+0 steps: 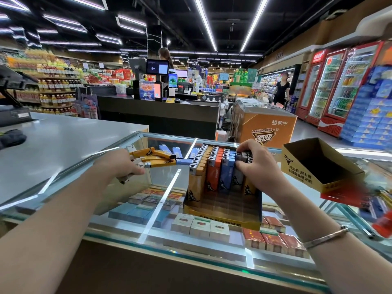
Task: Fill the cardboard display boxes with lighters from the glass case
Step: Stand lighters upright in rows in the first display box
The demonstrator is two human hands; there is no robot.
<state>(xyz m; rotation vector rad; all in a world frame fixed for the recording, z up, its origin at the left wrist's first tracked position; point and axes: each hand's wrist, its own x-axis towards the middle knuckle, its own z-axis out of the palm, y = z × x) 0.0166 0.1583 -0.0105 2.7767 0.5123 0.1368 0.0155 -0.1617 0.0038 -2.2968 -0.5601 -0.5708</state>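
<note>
Head view, surface: a glass case top (169,187) with metal edging is seen, cigarette packs showing through it from the shelf below.
Head view, display box: a yellow cardboard box (222,217) is stood on the glass, straight ahead and slightly right; its back rows are packed with upright lighters (214,166) in yellow, orange, blue and grey, and its front part is not yet filled.
Head view, right hand: the right hand (254,162) is curled over the grey lighters at the right end of the rows, fingers and thumb pinched round their metal tops.
Head view, left hand: the left hand (125,164) is closed round a bunch of lighters, a grey one gripped lowest.
Head view, loose pile: yellow and blue loose lighters (161,158) are laid flat just beyond the left hand, their long axes running roughly left to right, pointing toward the box.
Head view, key relation: the pile is lying left of the box and nearest the left hand; the flat lighters are judged to need turning upright to be slotted in.
Head view, second box: an empty box (318,166) of the same printed cardboard is tilted at the right.
Head view, materials: smooth plastic bodies, metal caps, matte card, reflective glass.
</note>
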